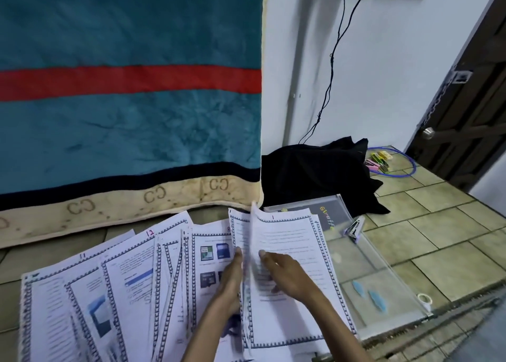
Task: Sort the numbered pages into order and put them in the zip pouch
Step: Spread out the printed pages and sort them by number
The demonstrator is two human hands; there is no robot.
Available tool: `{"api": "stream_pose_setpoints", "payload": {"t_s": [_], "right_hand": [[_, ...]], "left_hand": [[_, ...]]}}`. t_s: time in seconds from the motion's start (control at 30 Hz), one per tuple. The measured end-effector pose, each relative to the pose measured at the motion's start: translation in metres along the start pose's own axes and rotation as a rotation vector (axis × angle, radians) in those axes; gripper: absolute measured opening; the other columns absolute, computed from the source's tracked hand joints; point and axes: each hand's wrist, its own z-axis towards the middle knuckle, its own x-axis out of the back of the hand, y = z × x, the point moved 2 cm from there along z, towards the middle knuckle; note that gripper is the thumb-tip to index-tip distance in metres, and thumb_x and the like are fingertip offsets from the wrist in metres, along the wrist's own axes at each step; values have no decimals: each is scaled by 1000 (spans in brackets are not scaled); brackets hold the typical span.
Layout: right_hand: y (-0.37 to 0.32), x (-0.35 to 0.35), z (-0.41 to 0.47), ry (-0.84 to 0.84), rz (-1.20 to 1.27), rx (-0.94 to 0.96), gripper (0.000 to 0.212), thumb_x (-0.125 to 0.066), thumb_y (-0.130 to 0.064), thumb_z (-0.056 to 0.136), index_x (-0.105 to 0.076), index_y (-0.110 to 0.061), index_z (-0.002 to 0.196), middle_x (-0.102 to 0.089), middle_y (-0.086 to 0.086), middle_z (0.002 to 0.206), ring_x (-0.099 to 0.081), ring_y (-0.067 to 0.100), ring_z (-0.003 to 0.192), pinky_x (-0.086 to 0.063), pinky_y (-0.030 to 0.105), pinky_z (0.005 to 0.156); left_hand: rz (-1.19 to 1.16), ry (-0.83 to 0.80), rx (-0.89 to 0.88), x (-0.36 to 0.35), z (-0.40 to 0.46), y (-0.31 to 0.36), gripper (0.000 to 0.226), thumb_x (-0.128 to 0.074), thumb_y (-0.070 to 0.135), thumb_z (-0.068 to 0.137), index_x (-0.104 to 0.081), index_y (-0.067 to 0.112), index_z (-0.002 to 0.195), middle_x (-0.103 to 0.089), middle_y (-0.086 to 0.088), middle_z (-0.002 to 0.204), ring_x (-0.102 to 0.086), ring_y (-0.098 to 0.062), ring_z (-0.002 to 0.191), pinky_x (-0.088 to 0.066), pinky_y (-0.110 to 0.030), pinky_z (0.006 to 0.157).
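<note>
- A teal blanket [128,120] with a red stripe hangs well beyond both hands, its tan border reaching the floor.
- A black cloth [315,170] lies heaped beyond the right hand.
- The fanned pages [115,287], marked 11, 12 and others, spread out on the left hand's outer side and under it.
- The page marked 1 [290,252] tops a stack under the right hand.
- The clear zip pouch [383,279] lies flat just beside that stack, on the right hand's outer side.
- The right hand [284,275] rests palm-down on page 1, fingers relaxed.
- The left hand [232,276] has its fingers straight against a blurred upright sheet [250,241] standing between the hands.
- A small stapler [355,228] sits on the pouch, beyond the right hand.
</note>
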Motion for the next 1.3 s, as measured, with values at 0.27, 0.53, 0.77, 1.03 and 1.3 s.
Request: {"api": "stream_pose_setpoints", "payload": {"t_s": [0.27,0.53,0.77,1.03,1.3], "right_hand": [[22,15,1,261,-393,157,96,4,-76,79,-65,-18,112,-59,-1,121,-47,23,115,-40,36,93],[69,18,-1,261,-506,-20,90,0,-75,72,-51,-28,130,-44,4,142,-36,26,133,-32,42,108],[40,6,1,389,-592,88,31,-45,-27,96,-61,-14,119,-53,14,127,-42,32,117,-38,40,94],[-34,-69,-15,-54,55,121,31,-39,-30,99,-63,-13,110,-63,-3,100,-53,13,95,-35,9,72],[-37,-79,-10,-133,204,28,97,-54,-74,63,-35,-20,142,-39,-3,145,-41,14,131,-35,26,103]], "left_hand": [[138,14,-142,-40,-7,4,33,-58,33,76,-67,20,104,-69,2,108,-65,-16,98,-54,-24,86],[445,126,-312,-32,-16,15,44,-47,25,95,-38,14,136,-43,-4,142,-45,-20,128,-36,-31,105],[656,557,-199,72,-30,10,58,-50,20,94,-25,4,143,-29,-18,148,-28,-32,138,-25,-40,112],[439,373,-155,93,-25,13,26,-54,24,93,-57,15,69,-58,3,69,-54,-13,68,-46,-18,63],[-111,-12,22,90,-14,3,45,-68,47,74,-67,15,105,-75,-10,90,-73,-20,82,-59,-32,73]]}}
